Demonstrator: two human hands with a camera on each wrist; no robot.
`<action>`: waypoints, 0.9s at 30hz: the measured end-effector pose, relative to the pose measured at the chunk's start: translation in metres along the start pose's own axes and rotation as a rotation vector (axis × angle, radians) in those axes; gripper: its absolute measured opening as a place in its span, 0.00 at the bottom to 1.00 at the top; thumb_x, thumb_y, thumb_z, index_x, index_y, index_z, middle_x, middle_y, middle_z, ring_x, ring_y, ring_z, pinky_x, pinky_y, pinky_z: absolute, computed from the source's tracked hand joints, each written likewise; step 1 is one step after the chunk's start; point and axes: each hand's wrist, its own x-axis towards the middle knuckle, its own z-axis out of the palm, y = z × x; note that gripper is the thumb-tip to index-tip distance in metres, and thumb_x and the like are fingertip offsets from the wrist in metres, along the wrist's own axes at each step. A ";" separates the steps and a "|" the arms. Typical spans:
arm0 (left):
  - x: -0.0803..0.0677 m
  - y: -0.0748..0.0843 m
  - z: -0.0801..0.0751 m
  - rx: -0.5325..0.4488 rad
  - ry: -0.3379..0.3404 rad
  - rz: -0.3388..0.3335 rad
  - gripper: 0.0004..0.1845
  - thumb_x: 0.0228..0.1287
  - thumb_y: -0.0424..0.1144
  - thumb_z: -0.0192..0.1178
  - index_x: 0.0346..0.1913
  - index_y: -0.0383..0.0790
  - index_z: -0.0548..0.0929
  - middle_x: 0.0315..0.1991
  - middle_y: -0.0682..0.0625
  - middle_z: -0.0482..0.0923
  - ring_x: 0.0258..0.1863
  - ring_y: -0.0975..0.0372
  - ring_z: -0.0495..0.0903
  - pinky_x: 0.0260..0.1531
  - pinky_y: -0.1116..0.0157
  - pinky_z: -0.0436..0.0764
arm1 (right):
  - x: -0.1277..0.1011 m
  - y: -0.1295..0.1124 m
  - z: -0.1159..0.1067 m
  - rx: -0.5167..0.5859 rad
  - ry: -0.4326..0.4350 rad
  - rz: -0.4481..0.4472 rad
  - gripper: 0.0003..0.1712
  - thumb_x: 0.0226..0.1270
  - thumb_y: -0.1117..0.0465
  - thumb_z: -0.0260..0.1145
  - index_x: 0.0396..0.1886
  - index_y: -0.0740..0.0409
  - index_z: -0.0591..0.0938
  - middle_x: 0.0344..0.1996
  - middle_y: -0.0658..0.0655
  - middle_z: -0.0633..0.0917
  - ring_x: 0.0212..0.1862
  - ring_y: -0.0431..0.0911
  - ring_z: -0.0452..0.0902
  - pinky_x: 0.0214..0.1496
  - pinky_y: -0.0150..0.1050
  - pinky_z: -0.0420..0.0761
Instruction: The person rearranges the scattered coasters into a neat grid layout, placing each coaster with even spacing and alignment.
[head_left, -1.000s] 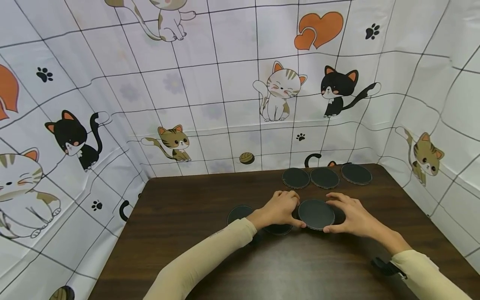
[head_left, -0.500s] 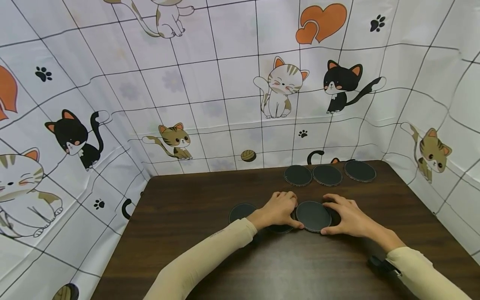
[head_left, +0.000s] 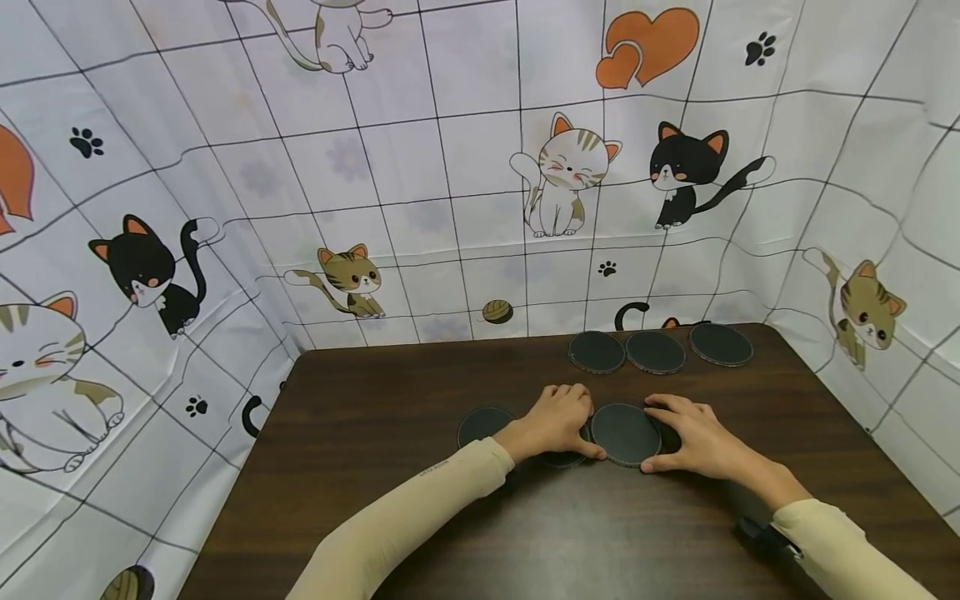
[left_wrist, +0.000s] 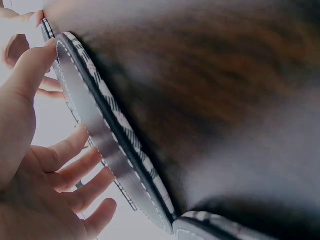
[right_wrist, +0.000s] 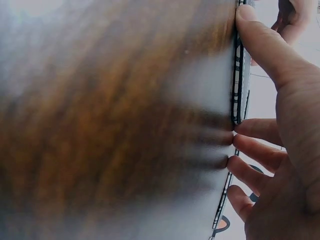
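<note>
Cat-printed cloth walls enclose a dark wooden table (head_left: 375, 500). Near its middle, both hands frame one round dark coaster (head_left: 626, 433): the left hand (head_left: 558, 419) has its thumb at the coaster's left edge, the right hand (head_left: 693, 437) its thumb and fingertips at the right edge, so the fingers pinch the rim from either side. A second coaster (head_left: 558, 457) lies partly under the left hand, a fourth (head_left: 480, 423) beyond its wrist; three more (head_left: 655, 351) line the far edge. Judged step: gathering or seating the disc; the next move calls for an even, level grip.
</note>
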 end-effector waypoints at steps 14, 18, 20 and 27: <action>-0.001 -0.003 0.002 -0.035 -0.038 -0.007 0.36 0.55 0.77 0.61 0.52 0.52 0.79 0.60 0.55 0.70 0.55 0.61 0.73 0.59 0.58 0.71 | 0.001 -0.002 0.002 -0.010 0.005 -0.009 0.56 0.50 0.28 0.76 0.63 0.70 0.79 0.66 0.68 0.72 0.67 0.65 0.65 0.58 0.66 0.60; 0.002 -0.007 0.001 -0.045 -0.072 0.024 0.37 0.56 0.77 0.60 0.54 0.50 0.79 0.58 0.55 0.70 0.52 0.62 0.73 0.53 0.61 0.73 | 0.004 -0.002 -0.002 -0.016 -0.009 0.007 0.55 0.53 0.28 0.74 0.64 0.70 0.79 0.66 0.68 0.72 0.66 0.65 0.67 0.59 0.67 0.60; 0.004 -0.011 -0.001 -0.058 -0.090 0.045 0.38 0.57 0.77 0.59 0.55 0.49 0.79 0.56 0.54 0.70 0.50 0.62 0.73 0.49 0.61 0.74 | 0.007 -0.002 -0.007 -0.021 -0.012 0.026 0.54 0.55 0.29 0.73 0.65 0.70 0.78 0.65 0.69 0.73 0.65 0.66 0.68 0.59 0.69 0.60; 0.012 -0.028 -0.011 -0.095 -0.060 0.032 0.36 0.67 0.72 0.54 0.64 0.47 0.78 0.59 0.52 0.72 0.54 0.60 0.75 0.56 0.58 0.73 | 0.019 -0.003 -0.023 -0.012 -0.006 0.056 0.48 0.62 0.34 0.72 0.67 0.69 0.77 0.66 0.70 0.72 0.65 0.72 0.67 0.59 0.75 0.59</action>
